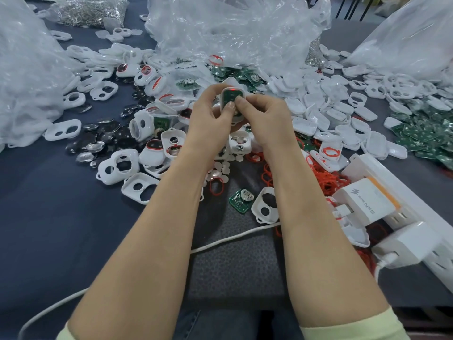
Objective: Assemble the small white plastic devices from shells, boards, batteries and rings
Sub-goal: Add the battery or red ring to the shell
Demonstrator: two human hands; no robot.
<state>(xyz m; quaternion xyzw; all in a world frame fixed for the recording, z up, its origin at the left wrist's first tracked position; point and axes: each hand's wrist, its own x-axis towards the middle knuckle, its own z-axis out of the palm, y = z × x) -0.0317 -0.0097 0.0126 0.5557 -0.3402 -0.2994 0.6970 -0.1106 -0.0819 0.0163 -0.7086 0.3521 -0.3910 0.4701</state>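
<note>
Both my hands hold one small white shell (231,94) above the middle of the table. A green board sits inside it, and a red light glows at its top edge. My left hand (208,116) grips the shell from the left, thumb on the board. My right hand (262,114) grips it from the right, thumb pressing the board too. A loose green board with a battery holder (241,200) lies on the mat near my wrists. An empty white shell (266,207) rests beside it. Red rings (326,179) are heaped to the right.
White shells (117,165) and dark round batteries (105,138) cover the left. More shells (326,111) and green boards (426,133) lie right. Clear plastic bags (232,33) stand behind. A power strip with white chargers (367,202) and a white cable (232,238) sit near right.
</note>
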